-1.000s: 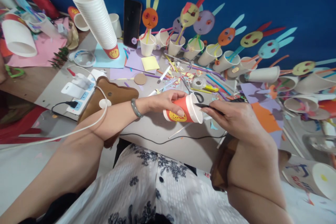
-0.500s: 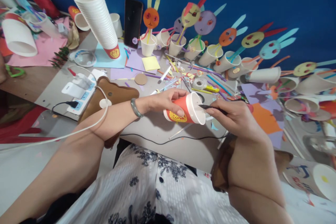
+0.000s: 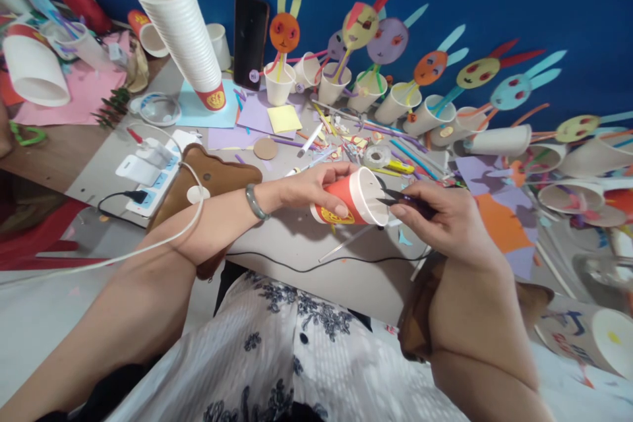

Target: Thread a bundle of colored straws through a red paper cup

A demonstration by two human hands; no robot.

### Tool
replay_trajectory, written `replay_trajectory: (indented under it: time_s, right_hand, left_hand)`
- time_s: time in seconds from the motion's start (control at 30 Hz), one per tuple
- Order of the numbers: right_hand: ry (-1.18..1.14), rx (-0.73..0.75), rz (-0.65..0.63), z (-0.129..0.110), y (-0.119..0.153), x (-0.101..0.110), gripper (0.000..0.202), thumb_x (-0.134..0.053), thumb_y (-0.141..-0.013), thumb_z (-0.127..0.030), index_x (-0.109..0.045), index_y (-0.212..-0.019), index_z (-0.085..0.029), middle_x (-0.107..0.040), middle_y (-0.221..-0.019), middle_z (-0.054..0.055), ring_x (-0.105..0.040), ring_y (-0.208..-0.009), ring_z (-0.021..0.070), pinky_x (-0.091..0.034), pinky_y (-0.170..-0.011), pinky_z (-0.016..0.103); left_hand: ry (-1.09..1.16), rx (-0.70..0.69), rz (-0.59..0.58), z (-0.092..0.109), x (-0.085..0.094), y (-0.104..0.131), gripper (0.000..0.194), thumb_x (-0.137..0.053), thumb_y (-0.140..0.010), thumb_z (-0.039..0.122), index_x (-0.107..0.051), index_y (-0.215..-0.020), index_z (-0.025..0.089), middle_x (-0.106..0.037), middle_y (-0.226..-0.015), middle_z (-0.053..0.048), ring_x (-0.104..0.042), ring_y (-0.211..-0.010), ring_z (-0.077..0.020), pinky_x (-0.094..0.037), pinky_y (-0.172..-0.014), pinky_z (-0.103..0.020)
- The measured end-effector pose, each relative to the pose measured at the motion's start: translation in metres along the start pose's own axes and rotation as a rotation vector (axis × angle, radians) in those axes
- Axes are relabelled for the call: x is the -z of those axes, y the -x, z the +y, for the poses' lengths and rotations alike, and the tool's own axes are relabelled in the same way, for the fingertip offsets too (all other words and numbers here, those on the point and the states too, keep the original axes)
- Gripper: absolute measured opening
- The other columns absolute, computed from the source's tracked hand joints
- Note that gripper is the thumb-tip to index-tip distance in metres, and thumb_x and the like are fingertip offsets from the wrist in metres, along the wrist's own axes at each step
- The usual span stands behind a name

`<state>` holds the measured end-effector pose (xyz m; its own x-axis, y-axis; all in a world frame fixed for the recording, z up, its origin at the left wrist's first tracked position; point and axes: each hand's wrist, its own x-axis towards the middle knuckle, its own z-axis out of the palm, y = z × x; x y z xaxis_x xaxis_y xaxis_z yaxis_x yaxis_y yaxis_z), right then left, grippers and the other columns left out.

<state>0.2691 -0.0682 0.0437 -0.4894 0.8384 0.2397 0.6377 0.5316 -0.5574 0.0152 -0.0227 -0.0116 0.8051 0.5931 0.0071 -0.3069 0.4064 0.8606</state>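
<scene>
Legibly: tag "Hi" | left grip holding red cup | right grip holding black tool

The left grip conceals part of the red cup's side and yellow print, while the right grip covers the rear of the black tool. Scraps on the worktop are too small to identify; the right edge crops the bucket.
</scene>
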Motion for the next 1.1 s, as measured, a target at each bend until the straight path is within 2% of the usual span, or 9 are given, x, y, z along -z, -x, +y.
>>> replay_trajectory:
  time_s: [0.1, 0.27, 0.5, 0.8, 1.1]
  right_hand:
    - [0.102, 0.009, 0.002, 0.003, 0.002, -0.001, 0.039, -0.063, -0.098, -0.051, -0.056, -0.075, -0.021, -0.051, -0.059, -0.003, -0.044, -0.052, 0.0106, -0.034, -0.054, 0.027]
    - [0.202, -0.051, -0.082, 0.003, 0.006, 0.000, 0.045, -0.056, -0.100, -0.057, -0.053, -0.071, -0.023, -0.050, -0.057, -0.002, -0.042, -0.051, 0.0122, -0.031, -0.056, 0.029]
    - [0.411, -0.133, -0.110, -0.002, 0.012, -0.002, 0.051, -0.042, -0.103, -0.062, -0.059, -0.075, -0.023, -0.054, -0.060, 0.002, -0.046, -0.054, 0.0161, -0.022, -0.058, 0.032]
    - [0.687, -0.210, -0.093, -0.022, 0.015, -0.010, 0.068, -0.026, -0.105, -0.066, -0.068, -0.079, -0.019, -0.057, -0.055, 0.006, -0.046, -0.050, 0.0173, -0.015, -0.055, 0.030]
    - [0.769, -0.234, -0.133, -0.027, 0.018, -0.012, 0.068, -0.028, -0.106, -0.064, -0.072, -0.081, -0.018, -0.064, -0.059, 0.008, -0.050, -0.051, 0.0172, -0.013, -0.053, 0.030]
  left_hand:
    - [-0.048, 0.007, 0.000, 0.000, 0.001, -0.001, 0.069, -0.102, -0.045, 0.036, -0.066, -0.099, 0.016, -0.073, -0.094, -0.005, -0.070, -0.083, -0.0175, -0.055, -0.077, -0.031]
    - [-0.092, 0.025, -0.029, -0.002, 0.005, -0.002, 0.067, -0.102, -0.045, 0.031, -0.064, -0.097, 0.015, -0.072, -0.093, -0.005, -0.069, -0.083, -0.0175, -0.054, -0.076, -0.031]
    - [-0.118, 0.027, 0.002, -0.006, 0.005, -0.002, 0.065, -0.101, -0.048, 0.036, -0.065, -0.099, 0.016, -0.072, -0.093, -0.005, -0.068, -0.082, -0.0170, -0.053, -0.074, -0.030]
    - [-0.135, 0.026, 0.039, -0.007, 0.002, -0.002, 0.067, -0.101, -0.047, 0.038, -0.066, -0.099, 0.015, -0.070, -0.093, -0.005, -0.067, -0.081, -0.0164, -0.053, -0.073, -0.030]
    - [-0.132, 0.054, 0.037, -0.010, 0.002, -0.002, 0.070, -0.102, -0.047, 0.040, -0.063, -0.099, 0.014, -0.069, -0.091, -0.004, -0.068, -0.080, -0.0161, -0.052, -0.073, -0.031]
